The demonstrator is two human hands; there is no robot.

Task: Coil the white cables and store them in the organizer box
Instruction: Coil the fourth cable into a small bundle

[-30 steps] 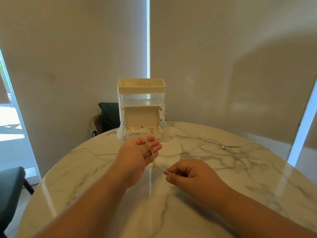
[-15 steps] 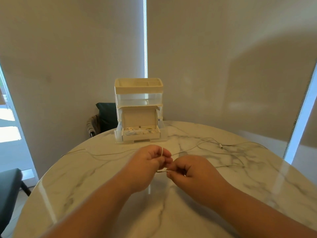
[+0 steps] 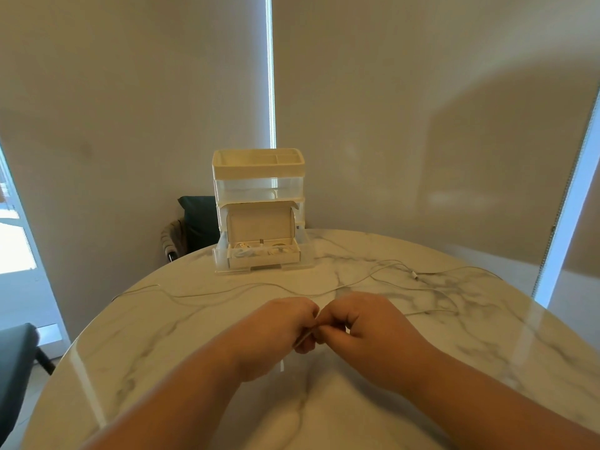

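Note:
My left hand (image 3: 279,329) and my right hand (image 3: 363,323) meet above the near middle of the marble table (image 3: 162,336), fingers curled, both pinching a thin white cable (image 3: 303,339) between them. Most of what they hold is hidden by the fingers. More white cable (image 3: 399,280) lies loose across the table behind my hands, trailing left and right. The cream organizer box (image 3: 259,209) stands at the table's far edge, its bottom drawer (image 3: 263,256) pulled open with coiled white cables inside.
A dark chair (image 3: 194,222) with a cloth draped on it stands behind the table at the left. Another dark seat (image 3: 13,355) is at the lower left. Roller blinds cover the windows behind.
My left hand turned from palm-up to knuckles-up and curled closed. Both hands came together until they touch, drawing the cable between them short.

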